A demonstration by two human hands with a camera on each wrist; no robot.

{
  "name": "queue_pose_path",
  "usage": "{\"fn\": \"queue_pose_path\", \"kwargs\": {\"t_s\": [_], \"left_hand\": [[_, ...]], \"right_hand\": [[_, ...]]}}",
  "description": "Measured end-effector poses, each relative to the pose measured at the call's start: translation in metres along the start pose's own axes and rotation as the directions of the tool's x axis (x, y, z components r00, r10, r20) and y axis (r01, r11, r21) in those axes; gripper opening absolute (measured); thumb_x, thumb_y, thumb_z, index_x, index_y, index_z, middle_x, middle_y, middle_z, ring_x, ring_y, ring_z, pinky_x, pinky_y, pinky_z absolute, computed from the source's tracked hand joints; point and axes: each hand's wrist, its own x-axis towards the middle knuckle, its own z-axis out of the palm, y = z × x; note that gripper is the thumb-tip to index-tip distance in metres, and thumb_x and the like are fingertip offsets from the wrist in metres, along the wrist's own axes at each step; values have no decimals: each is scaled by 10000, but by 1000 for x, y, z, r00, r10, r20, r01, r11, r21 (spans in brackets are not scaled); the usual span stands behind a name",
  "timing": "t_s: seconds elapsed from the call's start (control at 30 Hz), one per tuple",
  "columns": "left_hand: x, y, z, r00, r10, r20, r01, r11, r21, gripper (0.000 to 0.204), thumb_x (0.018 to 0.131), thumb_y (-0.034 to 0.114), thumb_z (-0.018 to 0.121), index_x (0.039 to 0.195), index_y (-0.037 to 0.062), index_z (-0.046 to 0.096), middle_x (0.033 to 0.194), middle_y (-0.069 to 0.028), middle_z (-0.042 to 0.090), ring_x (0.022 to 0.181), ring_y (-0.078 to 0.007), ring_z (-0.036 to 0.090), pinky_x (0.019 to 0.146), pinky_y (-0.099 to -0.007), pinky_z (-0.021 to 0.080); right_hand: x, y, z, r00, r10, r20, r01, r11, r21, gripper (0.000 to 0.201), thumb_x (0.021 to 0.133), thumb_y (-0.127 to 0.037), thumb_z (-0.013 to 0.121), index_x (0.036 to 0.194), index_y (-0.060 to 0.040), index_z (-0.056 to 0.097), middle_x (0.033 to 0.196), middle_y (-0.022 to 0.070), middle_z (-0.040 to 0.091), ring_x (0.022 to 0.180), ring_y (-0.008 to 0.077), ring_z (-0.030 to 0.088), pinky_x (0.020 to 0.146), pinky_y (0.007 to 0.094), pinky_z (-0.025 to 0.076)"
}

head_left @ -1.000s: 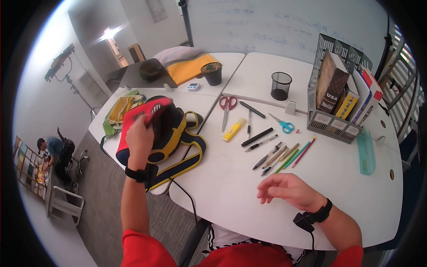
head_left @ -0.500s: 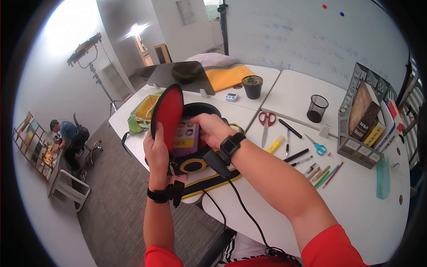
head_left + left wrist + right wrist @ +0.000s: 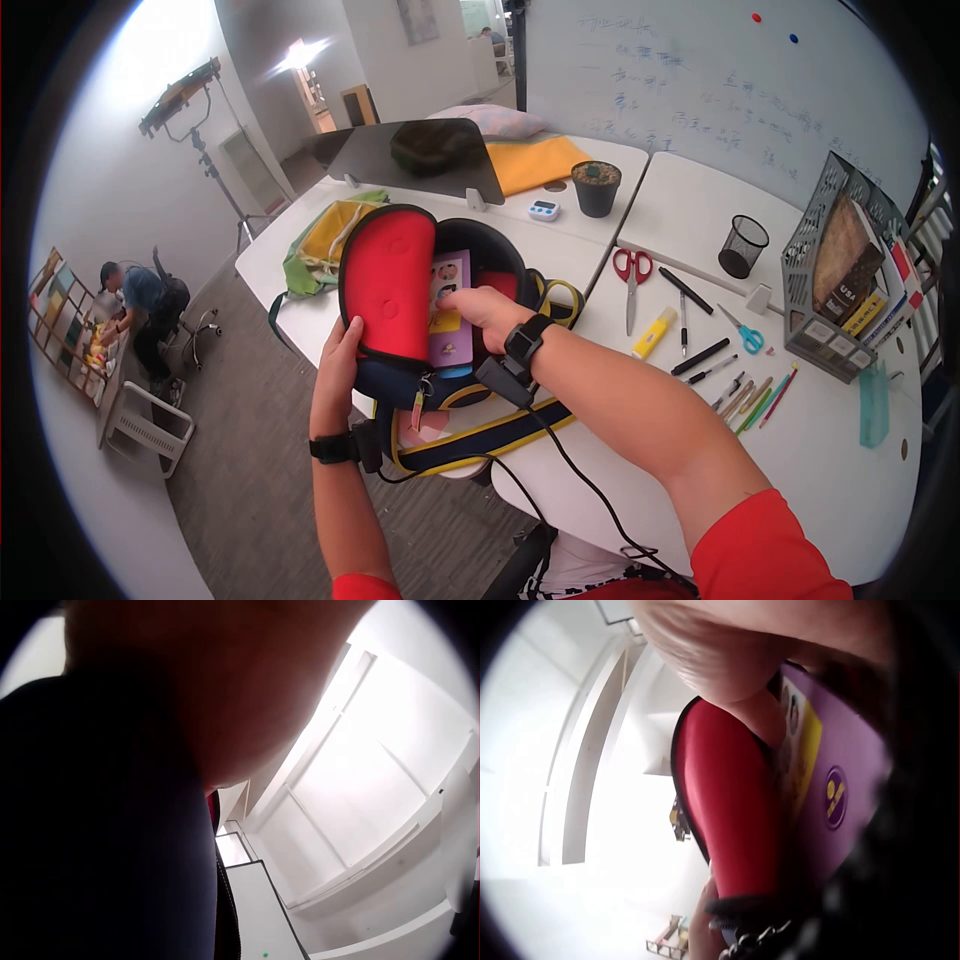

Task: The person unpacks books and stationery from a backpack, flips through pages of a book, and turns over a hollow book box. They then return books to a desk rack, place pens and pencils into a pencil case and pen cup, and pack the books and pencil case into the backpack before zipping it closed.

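A navy, yellow-trimmed bag (image 3: 378, 384) lies on the table with its red-lined flap (image 3: 388, 285) raised on the left. My left hand (image 3: 337, 375) holds the bag's left side by the flap's lower edge; its fingers are partly hidden. Inside the bag, my right hand (image 3: 487, 315) grips a purple book (image 3: 454, 347) with a yellow patch. In the right wrist view the thumb of my right hand (image 3: 735, 660) presses on the cover of the book (image 3: 844, 780), beside the red flap (image 3: 727, 802). The left wrist view shows my left hand (image 3: 255, 682) against a dark surface.
Red scissors (image 3: 631, 275), a yellow highlighter (image 3: 655, 333), blue scissors (image 3: 742, 331) and several pens lie right of the bag. Behind are a potted plant (image 3: 596, 188), a mesh cup (image 3: 743, 247) and a book rack (image 3: 828, 345). A green-yellow bag (image 3: 315, 250) lies left.
The flap has been lifted and laid over to the left, uncovering the bag's inside. My right hand has come from the table's right side into the bag, onto the book.
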Motion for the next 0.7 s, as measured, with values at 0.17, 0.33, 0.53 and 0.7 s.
{"fn": "queue_pose_path", "kwargs": {"t_s": [0.17, 0.33, 0.53, 0.7], "left_hand": [[5, -21, -17, 997, -27, -69, 27, 1000, -4, 433, 1109, 264, 547, 1414, -38, 598, 1289, -90, 704, 1108, -152, 666, 980, -285, 503], [0, -23, -17, 989, -39, -146, 29, 997, -68, 391, 1113, 257, 540, 1364, -32, 620, 1234, -66, 704, 1060, -132, 656, 939, -281, 508], [-2, -31, -18, 989, -19, -144, 12, 999, -51, 409, 1117, 252, 531, 1398, -38, 597, 1264, -76, 697, 1084, -139, 656, 962, -286, 502], [-3, -33, -17, 993, -15, -121, 7, 998, -65, 417, 1118, 253, 528, 1404, -44, 592, 1274, -82, 695, 1101, -144, 656, 974, -292, 503]], "right_hand": [[0, 5, 29, 951, -269, -151, 144, 820, -553, 485, 862, -186, 652, 1266, 80, 690, 1415, 350, 588, 1337, 495, 568, 1139, 494, 465], [-24, -5, 46, 948, -300, -107, 93, 581, -809, 512, 843, -234, 640, 1263, 52, 703, 1449, 338, 570, 1438, 492, 428, 1205, 528, 379], [10, 13, 26, 959, -204, -198, 18, 739, -673, 534, 846, -270, 674, 1276, 45, 709, 1398, 290, 643, 1405, 438, 507, 1165, 487, 428], [30, -1, 5, 976, -208, -68, 101, 704, -703, 491, 821, -320, 800, 1153, 40, 766, 1168, 230, 766, 1059, 353, 760, 893, 371, 598]]}}
